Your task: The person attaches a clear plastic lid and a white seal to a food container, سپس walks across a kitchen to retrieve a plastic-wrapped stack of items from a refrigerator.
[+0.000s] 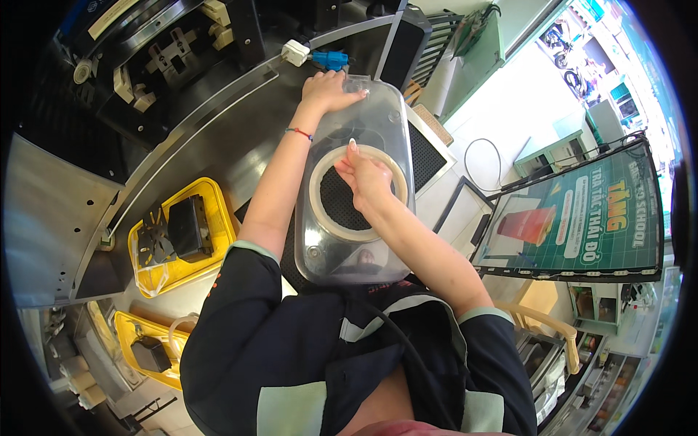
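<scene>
The clear tub [396,240] lies over a black mat [424,149] by the table's [243,156] near edge, toward its right end, its near end close up against the person's shirt [233,327]. From here I'd judge it light for its bulk, stiff-walled, slick on the smooth faces, and likelier to crack at a corner than to bend; the outer rim or the cream ring [315,190] round its opening looks the surest hold. The left hand [331,92] lies over the far left corner, thumb spread on the top; how firmly it grips, I can't tell. The right hand [367,182] is at the ring, fingers curled and thumb up, and whether they pinch anything I can't make out. Through the opening I see only a dark dotted surface. Past the far end lie a white plug [295,53] and a blue connector [331,60]. Left of the person, toward the table's near edge, a yellow tray [227,208] carries a black box [189,229] and a dark, finned piece [155,238]; nearer, a second yellow tray [125,327] holds a dark block [150,354].
</scene>
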### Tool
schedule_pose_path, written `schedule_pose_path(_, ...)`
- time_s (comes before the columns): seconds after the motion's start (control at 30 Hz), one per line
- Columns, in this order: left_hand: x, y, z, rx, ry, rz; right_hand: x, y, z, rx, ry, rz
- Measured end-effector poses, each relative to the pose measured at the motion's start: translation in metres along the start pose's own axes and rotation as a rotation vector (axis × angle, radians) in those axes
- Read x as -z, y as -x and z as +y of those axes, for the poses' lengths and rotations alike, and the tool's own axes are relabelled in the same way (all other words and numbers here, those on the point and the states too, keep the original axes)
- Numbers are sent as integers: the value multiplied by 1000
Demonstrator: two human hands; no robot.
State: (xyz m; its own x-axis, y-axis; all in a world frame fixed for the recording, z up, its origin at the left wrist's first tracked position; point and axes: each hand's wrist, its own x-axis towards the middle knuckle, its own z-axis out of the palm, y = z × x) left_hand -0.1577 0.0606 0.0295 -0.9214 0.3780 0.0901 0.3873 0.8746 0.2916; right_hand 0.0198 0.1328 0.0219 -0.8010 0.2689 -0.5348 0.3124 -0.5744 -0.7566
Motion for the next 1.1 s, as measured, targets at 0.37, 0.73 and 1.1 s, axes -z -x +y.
schedule_pose_path(0.37,0,-3,-1,-16,-7,3,7,-7,-1,-53,92,-163)
schedule_pose_path(0.73,7,64,9,-275,148,582,114,70,-129,101,239,-682)
schedule_pose_path(1.1,9,157,98,334,1080,-846,213,59,-5,249,337,-626)
